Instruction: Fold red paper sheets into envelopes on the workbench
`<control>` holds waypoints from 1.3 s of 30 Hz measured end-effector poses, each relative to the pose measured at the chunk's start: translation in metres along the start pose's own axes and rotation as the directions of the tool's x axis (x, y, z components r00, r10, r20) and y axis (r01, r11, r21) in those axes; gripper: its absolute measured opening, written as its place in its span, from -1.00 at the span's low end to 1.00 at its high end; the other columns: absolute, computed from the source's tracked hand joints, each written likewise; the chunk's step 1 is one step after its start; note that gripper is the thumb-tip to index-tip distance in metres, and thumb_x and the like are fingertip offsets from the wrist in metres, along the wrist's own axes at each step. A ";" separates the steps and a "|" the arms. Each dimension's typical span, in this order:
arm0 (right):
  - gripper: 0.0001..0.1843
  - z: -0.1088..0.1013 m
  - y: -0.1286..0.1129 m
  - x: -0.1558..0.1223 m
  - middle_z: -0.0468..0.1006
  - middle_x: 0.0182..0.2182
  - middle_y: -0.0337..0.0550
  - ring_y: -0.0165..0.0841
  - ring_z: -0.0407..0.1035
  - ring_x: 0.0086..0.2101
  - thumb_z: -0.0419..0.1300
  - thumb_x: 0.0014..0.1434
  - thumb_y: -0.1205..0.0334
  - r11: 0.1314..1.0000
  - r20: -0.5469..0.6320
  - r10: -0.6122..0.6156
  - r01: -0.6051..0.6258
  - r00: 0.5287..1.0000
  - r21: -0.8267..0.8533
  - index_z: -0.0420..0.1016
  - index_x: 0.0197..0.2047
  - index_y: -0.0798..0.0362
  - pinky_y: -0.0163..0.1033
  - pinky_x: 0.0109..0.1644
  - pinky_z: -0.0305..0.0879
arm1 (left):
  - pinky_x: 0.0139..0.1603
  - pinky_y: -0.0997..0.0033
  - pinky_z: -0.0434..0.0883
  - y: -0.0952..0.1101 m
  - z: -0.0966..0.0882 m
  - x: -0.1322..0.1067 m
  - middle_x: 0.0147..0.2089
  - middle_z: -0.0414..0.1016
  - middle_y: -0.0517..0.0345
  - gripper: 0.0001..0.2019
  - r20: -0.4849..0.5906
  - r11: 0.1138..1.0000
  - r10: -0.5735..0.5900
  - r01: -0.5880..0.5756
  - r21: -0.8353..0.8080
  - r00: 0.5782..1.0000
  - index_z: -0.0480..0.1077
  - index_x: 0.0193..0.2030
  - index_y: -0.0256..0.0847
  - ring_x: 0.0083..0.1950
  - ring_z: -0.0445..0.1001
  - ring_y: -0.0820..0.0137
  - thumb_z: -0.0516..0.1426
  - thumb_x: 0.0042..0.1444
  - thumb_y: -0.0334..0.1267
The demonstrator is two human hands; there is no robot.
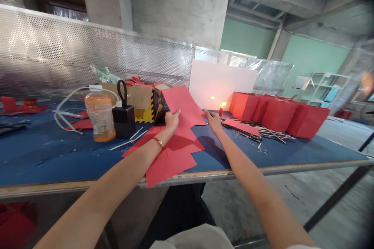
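On the blue table (58,163), the left hand (172,120) holds a red sheet (181,103) above other red sheets (173,163), and the right hand (214,120) pinches its right corner. Just beyond the right hand, a red candle (221,110) is burning in front of a white board (219,79). To the right there are red paper boxes (280,113) and thin sticks (279,135). To the left stand an orange bottle (100,114) and a black device (124,121) with a white cable (60,111).

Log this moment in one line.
Left hand: gripping red sheet | right hand: at sheet's right edge | beneath: more red sheets | near right hand: lit candle
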State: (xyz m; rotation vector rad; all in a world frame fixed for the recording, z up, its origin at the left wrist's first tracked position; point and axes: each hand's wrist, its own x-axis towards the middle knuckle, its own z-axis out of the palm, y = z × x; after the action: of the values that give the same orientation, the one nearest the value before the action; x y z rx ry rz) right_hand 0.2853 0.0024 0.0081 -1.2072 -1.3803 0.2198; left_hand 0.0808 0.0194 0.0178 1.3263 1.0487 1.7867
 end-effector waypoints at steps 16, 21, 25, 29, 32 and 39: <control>-0.71 -0.012 -0.036 -0.021 0.55 -0.27 -0.13 -0.31 0.41 -0.25 0.08 0.30 0.11 0.849 -0.028 -0.477 0.452 0.879 -0.272 0.63 -0.23 -0.03 -0.25 -0.16 0.24 | 0.41 -0.02 -0.11 0.026 -0.013 -0.034 0.26 0.32 -0.17 -0.55 0.458 0.369 0.643 -0.772 0.517 0.614 0.30 0.24 -0.16 0.39 0.13 0.11 -0.02 0.22 -0.42; -0.80 -0.008 -0.034 -0.018 0.58 -0.29 -0.15 -0.30 0.43 -0.23 0.16 0.27 0.18 0.778 0.210 -0.515 0.556 0.831 -0.292 0.62 -0.27 -0.02 -0.25 -0.12 0.25 | 0.22 -0.01 0.16 0.019 -0.014 -0.026 -0.20 0.59 -0.12 -0.65 0.690 0.315 0.452 -0.825 0.470 0.566 0.53 -0.07 -0.21 -0.05 0.48 0.14 -0.07 0.24 -0.39; -0.81 -0.002 -0.044 -0.023 0.60 -0.27 -0.13 -0.29 0.42 -0.21 0.14 0.29 0.19 0.710 0.286 -0.550 0.620 0.784 -0.334 0.58 -0.25 0.00 -0.23 -0.09 0.24 | 0.06 0.05 0.23 0.018 -0.013 -0.021 -0.27 0.59 -0.12 -0.69 0.661 0.333 0.414 -0.780 0.530 0.626 0.56 -0.22 -0.21 -0.16 0.47 0.13 -0.02 0.26 -0.25; -0.84 0.005 -0.056 -0.030 0.60 -0.25 -0.09 -0.25 0.40 -0.19 0.12 0.27 0.29 0.607 0.413 -0.526 0.668 0.744 -0.431 0.55 -0.22 0.02 -0.21 -0.11 0.22 | 0.05 0.08 0.22 0.019 -0.011 -0.022 -0.33 0.56 -0.10 -0.68 0.691 0.275 0.389 -0.793 0.543 0.609 0.56 -0.26 -0.21 -0.19 0.46 0.16 -0.03 0.26 -0.27; -0.84 0.007 -0.061 -0.032 0.59 -0.22 -0.06 -0.23 0.39 -0.17 0.11 0.24 0.34 0.576 0.438 -0.487 0.655 0.755 -0.488 0.52 -0.18 0.06 -0.19 -0.13 0.22 | 0.05 0.10 0.22 0.021 -0.011 -0.023 -0.31 0.57 -0.10 -0.69 0.717 0.249 0.378 -0.810 0.531 0.586 0.55 -0.23 -0.23 -0.19 0.47 0.16 -0.04 0.26 -0.29; -0.84 0.005 -0.061 -0.032 0.59 -0.21 -0.05 -0.21 0.39 -0.18 0.11 0.22 0.35 0.562 0.473 -0.432 0.639 0.768 -0.524 0.50 -0.17 0.06 -0.19 -0.14 0.21 | 0.07 0.12 0.21 0.022 -0.012 -0.022 -0.25 0.58 -0.11 -0.70 0.767 0.226 0.341 -0.840 0.494 0.543 0.53 -0.22 -0.25 -0.16 0.49 0.19 -0.04 0.27 -0.31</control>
State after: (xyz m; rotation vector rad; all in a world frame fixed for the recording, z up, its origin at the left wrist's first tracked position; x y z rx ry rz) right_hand 0.2419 -0.0451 0.0320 -1.2581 -2.1466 -0.6321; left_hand 0.0736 -0.0120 0.0258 3.0761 1.1682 1.1064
